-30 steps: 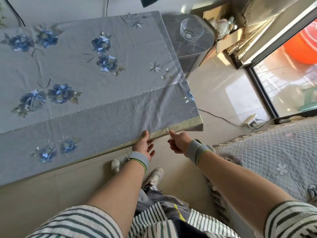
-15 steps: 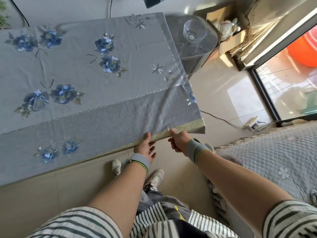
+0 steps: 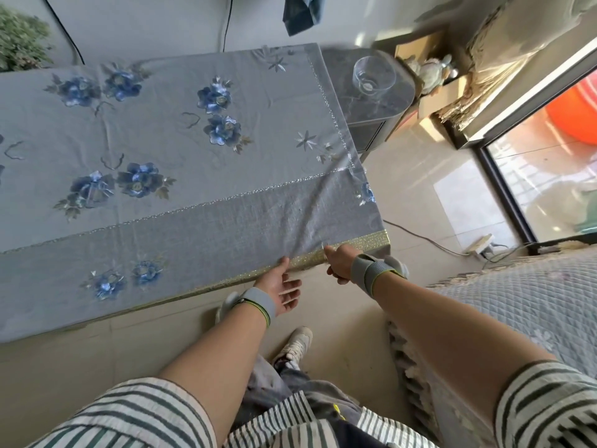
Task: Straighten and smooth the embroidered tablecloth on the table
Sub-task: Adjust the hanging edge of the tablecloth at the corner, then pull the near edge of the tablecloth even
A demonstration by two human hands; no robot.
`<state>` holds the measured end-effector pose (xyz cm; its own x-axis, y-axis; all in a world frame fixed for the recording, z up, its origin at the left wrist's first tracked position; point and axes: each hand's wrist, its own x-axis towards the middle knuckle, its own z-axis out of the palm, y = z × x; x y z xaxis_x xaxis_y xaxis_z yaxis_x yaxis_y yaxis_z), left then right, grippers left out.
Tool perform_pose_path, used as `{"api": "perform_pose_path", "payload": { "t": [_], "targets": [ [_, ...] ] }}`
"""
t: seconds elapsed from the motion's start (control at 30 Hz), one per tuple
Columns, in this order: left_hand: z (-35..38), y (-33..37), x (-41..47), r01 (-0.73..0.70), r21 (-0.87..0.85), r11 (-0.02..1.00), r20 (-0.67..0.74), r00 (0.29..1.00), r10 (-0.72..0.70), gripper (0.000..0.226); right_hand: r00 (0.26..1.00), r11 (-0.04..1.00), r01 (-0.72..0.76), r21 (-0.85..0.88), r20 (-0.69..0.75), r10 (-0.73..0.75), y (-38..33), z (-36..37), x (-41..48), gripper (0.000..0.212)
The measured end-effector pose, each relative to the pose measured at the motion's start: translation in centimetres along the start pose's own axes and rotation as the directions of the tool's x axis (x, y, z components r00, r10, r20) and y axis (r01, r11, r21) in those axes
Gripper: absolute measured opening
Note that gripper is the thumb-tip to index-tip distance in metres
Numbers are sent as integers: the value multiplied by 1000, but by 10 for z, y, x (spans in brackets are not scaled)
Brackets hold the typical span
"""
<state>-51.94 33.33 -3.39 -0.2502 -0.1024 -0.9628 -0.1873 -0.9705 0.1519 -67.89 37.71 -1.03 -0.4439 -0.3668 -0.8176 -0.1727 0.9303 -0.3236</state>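
A grey tablecloth [image 3: 181, 163] with blue embroidered flowers and a gold trim along its hanging hem covers the table. My left hand [image 3: 281, 286] is palm up under the near hem, its thumb on the gold trim and its fingers spread. My right hand [image 3: 340, 263] pinches the gold trim a little to the right, near the cloth's near right corner. Creases fan out across the cloth from where the hands hold it. Both wrists wear grey bands.
A dark side table [image 3: 374, 101] with a glass bowl [image 3: 374, 76] stands past the cloth's right edge. A quilted bed cover [image 3: 523, 305] lies at right, a power strip [image 3: 481, 245] and cable on the tiled floor, a glass door [image 3: 549, 163] beyond. My shoes [image 3: 295, 345] are below.
The view has shifted slightly, with the table sitting lower in frame. Both hands stay at the hem; the left hand's fingers have spread wider below the trim.
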Motion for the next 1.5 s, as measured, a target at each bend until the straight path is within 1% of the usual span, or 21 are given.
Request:
{"api": "perform_pose_path", "payload": {
  "t": [0.1,0.17,0.2,0.27,0.33,0.4,0.6,0.7,0.9,1.03,1.13,1.23,1.33,1.4,1.5],
  "targets": [
    [-30,9,-18,22,134,991,11,1000,-24,29,998,983,38,-181,-47,-47,-18,-1,-2,41],
    [-52,17,-31,-27,230,973,-25,999,33,26,990,943,111,-315,-48,-133,-35,3,-7,45],
    [-64,21,-36,-66,271,960,-56,995,84,25,983,923,148,-355,-47,-176,-45,6,-11,46],
    [-87,30,-49,-151,325,934,-125,972,201,24,965,889,230,-397,-29,-262,-66,15,-19,50],
    [-115,41,-63,-234,371,899,-199,925,323,23,945,849,296,-437,3,-328,-89,26,-28,52],
    [-137,49,-72,-267,438,858,-251,881,402,21,929,826,338,-451,23,-368,-105,33,-36,53],
    [-236,65,-108,-305,477,824,-373,779,505,18,873,755,452,-475,61,-484,-177,84,-73,43],
    [-290,68,-119,-298,464,834,-414,760,502,18,863,751,476,-458,79,-499,-206,117,-81,39],
    [-374,80,-126,-260,453,853,-435,771,466,16,882,779,455,-431,102,-459,-252,181,-96,29],
    [-420,97,-125,-240,453,859,-432,783,447,13,893,823,447,-350,116,-436,-283,228,-98,28],
    [-440,106,-123,-235,451,861,-430,788,441,14,911,864,411,-290,112,-396,-296,248,-90,27],
    [-455,112,-117,-221,444,868,-428,799,423,16,922,876,386,-290,106,-372,-306,258,-84,23],
    [-465,108,-113,-197,446,873,-429,810,401,19,930,882,367,-297,95,-355,-317,262,-73,24],
    [-468,105,-111,-189,437,879,-447,802,395,20,932,885,354,-304,41,-359,-326,265,-61,24],
    [-471,104,-104,-192,406,894,-465,798,383,14,922,854,339,-395,-42,-386,-340,267,-46,23]
  ]
}}
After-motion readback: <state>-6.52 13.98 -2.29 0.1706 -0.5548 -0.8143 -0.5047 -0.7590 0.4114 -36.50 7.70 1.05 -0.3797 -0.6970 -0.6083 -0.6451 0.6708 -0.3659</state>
